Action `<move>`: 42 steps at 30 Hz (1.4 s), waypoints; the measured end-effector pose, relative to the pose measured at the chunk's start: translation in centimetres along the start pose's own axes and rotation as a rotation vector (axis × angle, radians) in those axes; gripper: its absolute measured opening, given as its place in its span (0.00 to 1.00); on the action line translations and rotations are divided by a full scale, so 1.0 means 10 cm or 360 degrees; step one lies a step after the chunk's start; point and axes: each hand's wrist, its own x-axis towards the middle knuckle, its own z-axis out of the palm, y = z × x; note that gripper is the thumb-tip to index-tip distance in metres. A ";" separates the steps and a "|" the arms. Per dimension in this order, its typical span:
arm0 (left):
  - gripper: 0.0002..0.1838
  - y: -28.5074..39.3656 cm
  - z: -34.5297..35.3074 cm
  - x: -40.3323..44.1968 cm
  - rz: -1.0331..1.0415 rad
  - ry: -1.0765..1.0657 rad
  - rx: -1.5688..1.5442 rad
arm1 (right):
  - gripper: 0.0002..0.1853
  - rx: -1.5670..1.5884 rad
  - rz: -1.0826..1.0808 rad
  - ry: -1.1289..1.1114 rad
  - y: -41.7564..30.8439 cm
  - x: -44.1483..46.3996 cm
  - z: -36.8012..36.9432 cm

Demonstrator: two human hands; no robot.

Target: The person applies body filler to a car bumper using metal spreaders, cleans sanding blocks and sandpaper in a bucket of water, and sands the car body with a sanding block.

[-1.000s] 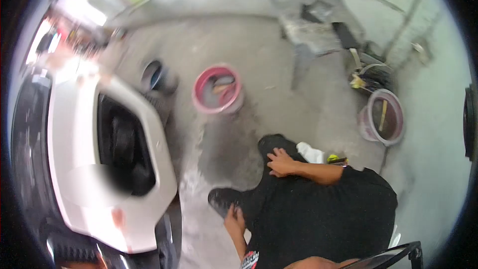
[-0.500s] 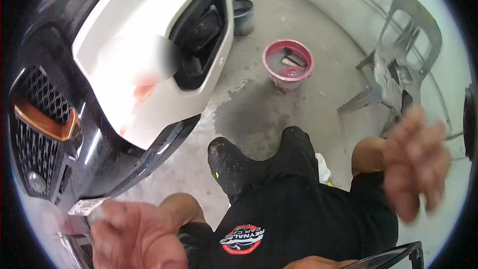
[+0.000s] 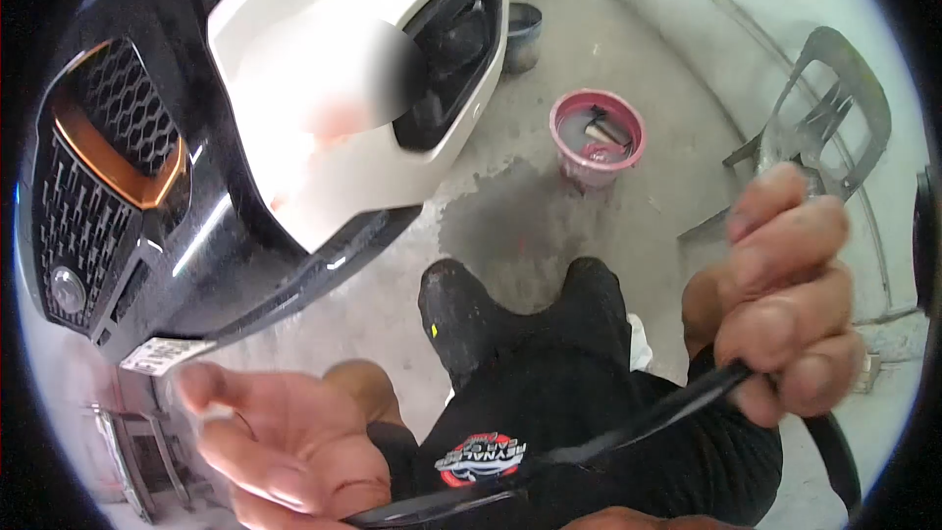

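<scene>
The right hand (image 3: 793,299) is gripping a black band (image 3: 699,398), apparently already raised before the logo shirt (image 3: 481,453) but not yet released, while the left hand (image 3: 306,444) is lying half-curled near its lower end, hold unclear.

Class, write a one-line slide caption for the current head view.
Left hand and right hand at a black strip, a vehicle front to the left, a pink bucket beyond.

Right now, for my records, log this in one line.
right hand: holding black band; left hand: beside band; pink bucket: on floor
</scene>
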 end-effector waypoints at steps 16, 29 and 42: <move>0.17 -0.15 -0.26 -0.59 -0.0801 -0.0801 0.0203 | 0.10 0.0085 0.0605 0.0116 0.34 -0.50 0.46; 0.12 -0.99 -1.28 -0.24 -0.0462 -0.0059 0.1053 | 0.12 -0.0194 0.0825 -0.0824 0.24 -0.52 0.80; 0.15 -0.83 -1.16 -0.51 -0.0421 0.0564 0.1018 | 0.11 0.0093 0.1503 -0.1464 0.76 -1.58 1.44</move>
